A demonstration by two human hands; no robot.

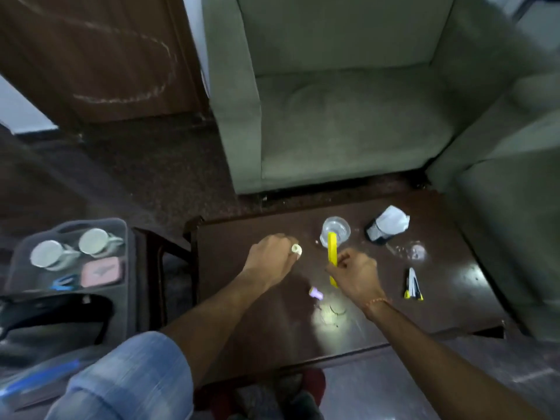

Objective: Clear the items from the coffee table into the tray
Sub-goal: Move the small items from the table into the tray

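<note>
Right hand (354, 275) is gripping yellow stick (332, 253) over counter (242, 313), left hand (271, 257) is closing on small white object (297, 249), clear cup (335, 230) just beyond both

— What's the person wearing?
— A light blue denim sleeve (133, 377), rolled up on the left arm. The right arm is bare.
— Anything on the wrists?
— A thin orange thread (377, 302) around the right one.
— And the hands?
— Left hand (270, 258) and right hand (357, 274) are both bare, no gloves.
</note>
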